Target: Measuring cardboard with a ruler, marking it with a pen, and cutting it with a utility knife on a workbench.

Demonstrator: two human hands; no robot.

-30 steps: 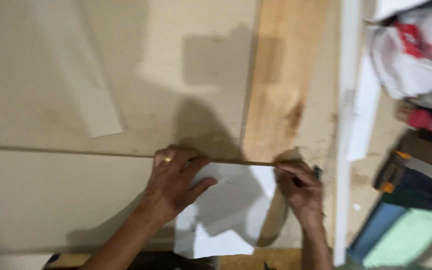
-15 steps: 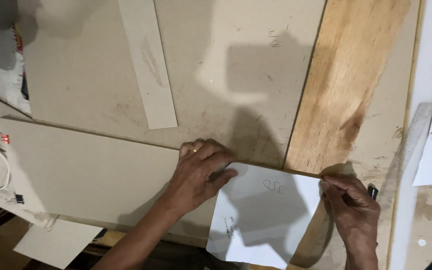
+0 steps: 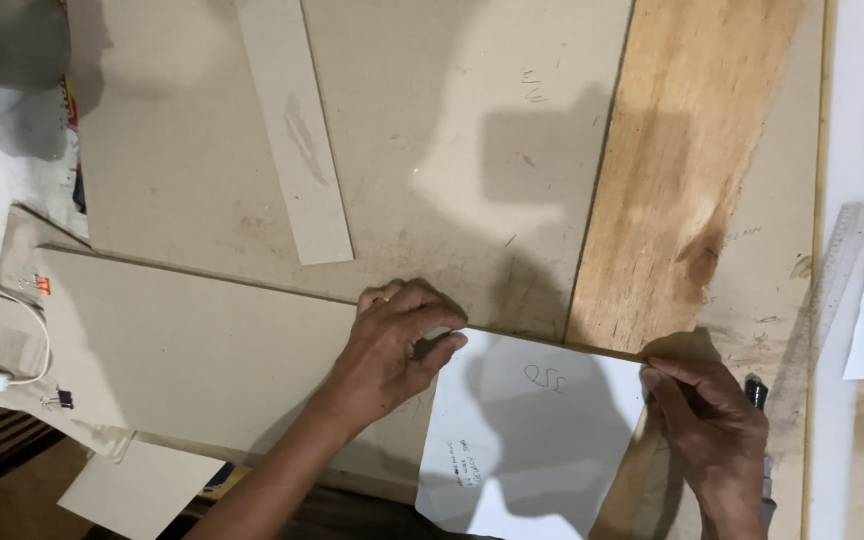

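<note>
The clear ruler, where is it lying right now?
In the head view the clear ruler lies slanted at the far right, between the brown wooden plank and the white strip, just above the right hand.

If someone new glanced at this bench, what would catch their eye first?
Probably the white paper sheet at bottom centre, pinned by the left hand at its top-left corner and the right hand at its right edge. Next, the orange-brown wooden plank running up the right side.

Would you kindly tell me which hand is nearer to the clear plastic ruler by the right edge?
Right. The right hand lies just beside the clear plastic ruler; the left hand rests far off, across the white paper sheet.
</note>
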